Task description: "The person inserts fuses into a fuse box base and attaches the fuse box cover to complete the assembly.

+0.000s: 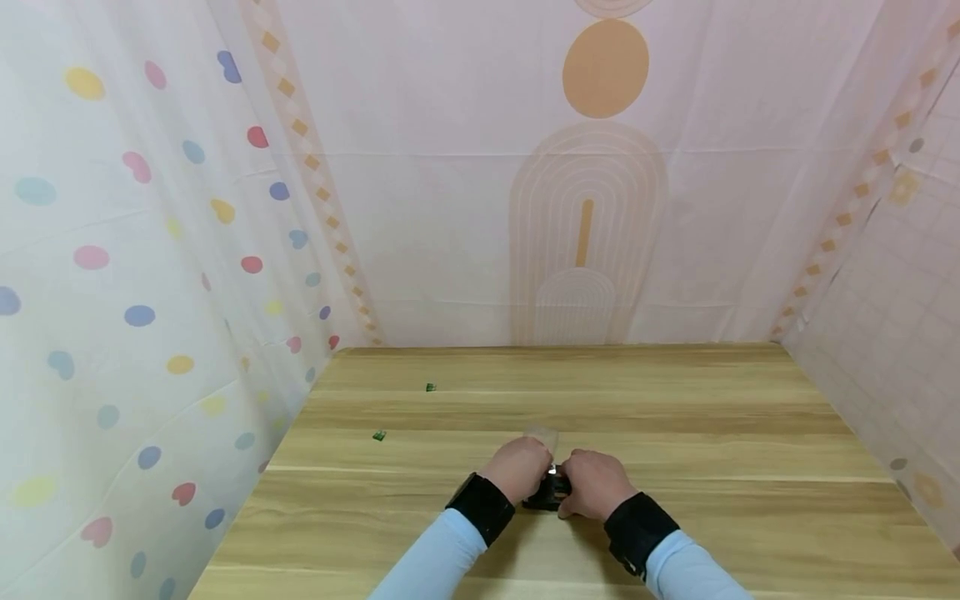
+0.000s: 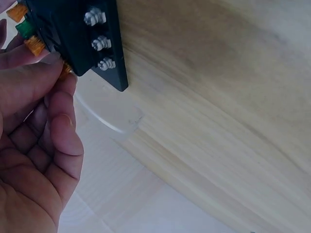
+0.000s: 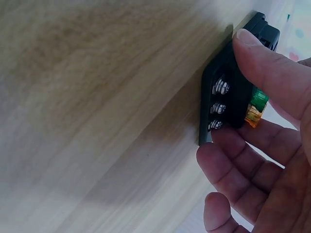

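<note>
A black fuse block (image 1: 543,497) with silver screw terminals (image 2: 101,42) along its side lies low on the table, between both hands. Orange blade fuses (image 2: 35,45) and a green one (image 2: 26,29) stand in its top. My left hand (image 1: 519,468) pinches an orange fuse at the block's end between thumb and fingers; whether that fuse is fully seated is hidden. My right hand (image 1: 597,483) grips the block from the right, thumb (image 3: 262,60) on its near face and fingers around the lower end. A clear plastic cover (image 1: 543,435) lies just beyond the left hand.
Two small green pieces, one farther back (image 1: 431,387) and one nearer (image 1: 379,436), lie on the left part of the wood-grain table (image 1: 712,417). Patterned curtains (image 1: 435,208) hang behind the table and along both sides.
</note>
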`<state>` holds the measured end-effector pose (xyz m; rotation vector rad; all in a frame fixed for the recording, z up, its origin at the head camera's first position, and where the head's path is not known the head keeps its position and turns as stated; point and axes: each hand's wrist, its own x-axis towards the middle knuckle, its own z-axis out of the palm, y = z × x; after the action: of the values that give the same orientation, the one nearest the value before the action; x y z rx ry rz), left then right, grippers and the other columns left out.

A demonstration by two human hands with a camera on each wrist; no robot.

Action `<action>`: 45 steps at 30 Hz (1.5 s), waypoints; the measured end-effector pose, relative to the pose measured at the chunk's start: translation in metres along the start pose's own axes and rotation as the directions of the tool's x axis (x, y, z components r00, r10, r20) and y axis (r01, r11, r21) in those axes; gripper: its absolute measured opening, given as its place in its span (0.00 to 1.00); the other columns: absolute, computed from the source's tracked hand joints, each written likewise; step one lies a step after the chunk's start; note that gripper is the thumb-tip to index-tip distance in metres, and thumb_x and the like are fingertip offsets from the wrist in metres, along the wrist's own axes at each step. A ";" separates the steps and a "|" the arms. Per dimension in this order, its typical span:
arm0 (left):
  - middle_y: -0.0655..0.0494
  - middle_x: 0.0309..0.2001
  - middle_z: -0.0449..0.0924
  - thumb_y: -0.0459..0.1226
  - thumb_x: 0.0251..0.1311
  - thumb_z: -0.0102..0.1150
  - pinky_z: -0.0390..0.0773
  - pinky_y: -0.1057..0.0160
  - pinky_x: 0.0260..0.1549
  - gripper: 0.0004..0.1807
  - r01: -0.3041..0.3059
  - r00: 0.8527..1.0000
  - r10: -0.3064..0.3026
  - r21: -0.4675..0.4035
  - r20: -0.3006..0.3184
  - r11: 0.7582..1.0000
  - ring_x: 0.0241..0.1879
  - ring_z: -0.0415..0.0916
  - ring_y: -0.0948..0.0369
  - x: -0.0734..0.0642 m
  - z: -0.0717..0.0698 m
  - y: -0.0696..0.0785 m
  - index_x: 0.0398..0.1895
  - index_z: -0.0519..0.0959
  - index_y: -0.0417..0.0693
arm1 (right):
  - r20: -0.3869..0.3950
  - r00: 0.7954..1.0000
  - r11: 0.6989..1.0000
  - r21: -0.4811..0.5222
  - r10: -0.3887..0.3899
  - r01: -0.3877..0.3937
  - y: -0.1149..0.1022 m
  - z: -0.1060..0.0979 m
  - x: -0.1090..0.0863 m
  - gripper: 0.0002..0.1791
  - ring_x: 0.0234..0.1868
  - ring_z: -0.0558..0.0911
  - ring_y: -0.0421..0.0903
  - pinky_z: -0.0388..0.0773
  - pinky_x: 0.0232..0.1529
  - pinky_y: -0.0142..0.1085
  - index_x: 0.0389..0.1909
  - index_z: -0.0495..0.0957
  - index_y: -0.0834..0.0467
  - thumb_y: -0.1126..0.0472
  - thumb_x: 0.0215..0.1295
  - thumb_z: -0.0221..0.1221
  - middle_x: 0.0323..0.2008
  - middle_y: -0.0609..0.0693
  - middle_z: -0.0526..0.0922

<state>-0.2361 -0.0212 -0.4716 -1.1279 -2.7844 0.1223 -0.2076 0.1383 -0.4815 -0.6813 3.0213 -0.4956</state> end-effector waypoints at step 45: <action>0.64 0.22 0.76 0.31 0.55 0.69 0.72 0.73 0.26 0.11 0.007 1.000 -0.008 0.019 0.007 1.000 0.22 0.68 0.70 0.003 0.004 0.004 0.19 0.80 0.52 | 0.001 1.000 1.000 0.004 0.003 -0.003 0.004 -0.001 0.002 0.16 0.24 0.72 0.41 0.72 0.26 0.41 0.23 0.82 0.52 0.55 0.36 0.80 0.24 0.44 0.75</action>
<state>-0.2361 -0.0169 -0.4754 -1.1148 -2.7871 0.1510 -0.2108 0.1412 -0.4816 -0.6759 3.0196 -0.5012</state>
